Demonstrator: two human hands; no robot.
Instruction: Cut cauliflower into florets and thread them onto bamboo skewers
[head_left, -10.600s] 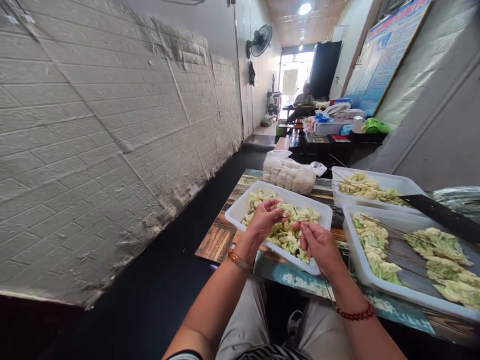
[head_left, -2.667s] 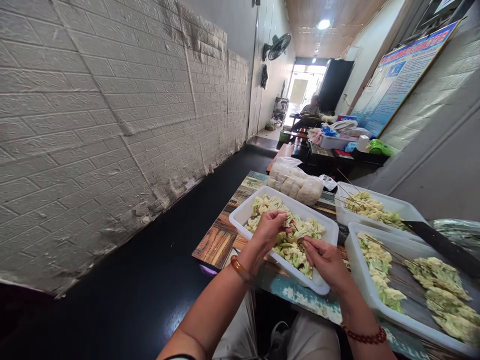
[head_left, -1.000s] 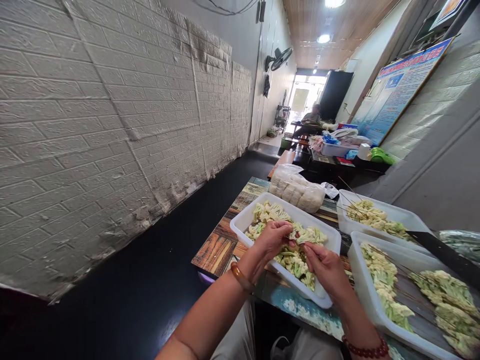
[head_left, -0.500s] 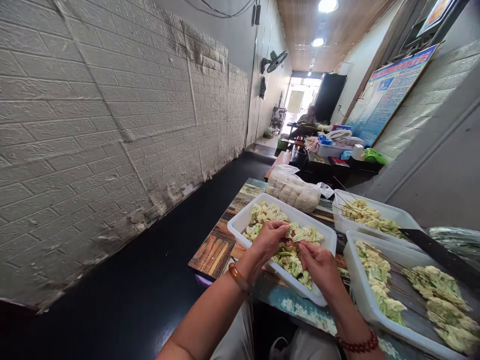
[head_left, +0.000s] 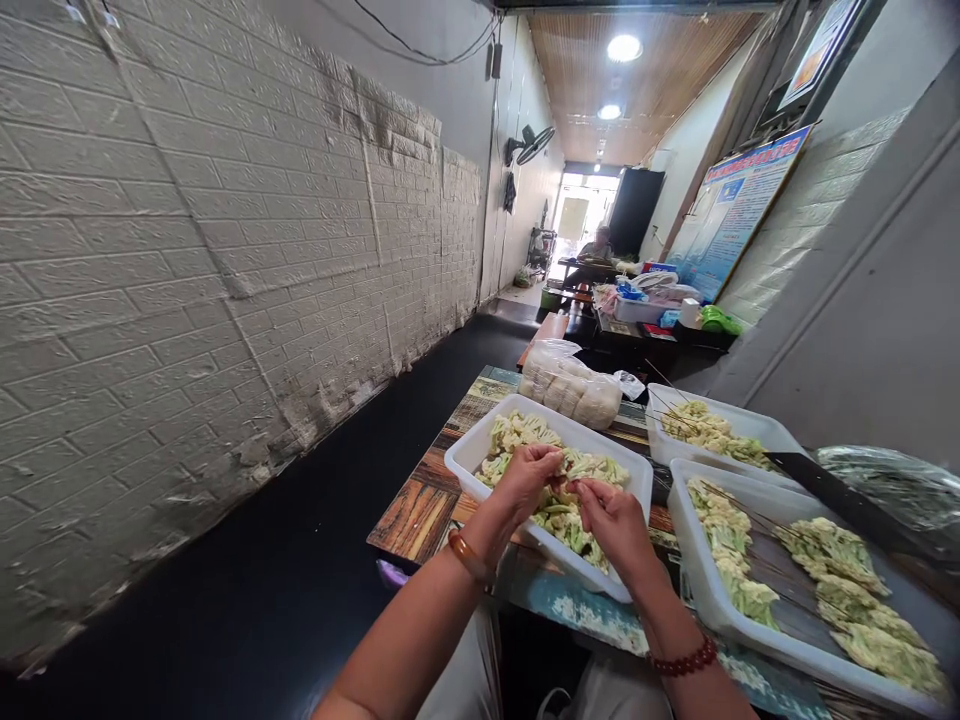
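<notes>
My left hand (head_left: 531, 472) and my right hand (head_left: 613, 518) are close together above a white plastic tray (head_left: 456, 460) of cauliflower florets (head_left: 574, 530). The left thumb and fingers pinch what looks like a piece of cauliflower, partly hidden by the fingers. Close beside it, the right thumb and index finger are pressed together; whatever is between them is too small to make out. On the right, a second tray (head_left: 684, 560) holds skewered cauliflower (head_left: 836, 570) laid in rows. Behind that one, another tray (head_left: 780, 432) contains more skewered cauliflower (head_left: 701, 428) with thin sticks projecting.
A clear bag of pale round items (head_left: 574, 385) sits behind the near tray on the patchwork wooden table (head_left: 420, 510). A wrapped bundle (head_left: 892, 485) lies far right. A brick-patterned wall (head_left: 225, 250) runs along the left. Further back are a cluttered table (head_left: 637, 310) and a seated person (head_left: 598, 245).
The camera view has turned slightly right, so the scene sits further left. Both hands stay pinched close together over the same tray, with little visible movement.
</notes>
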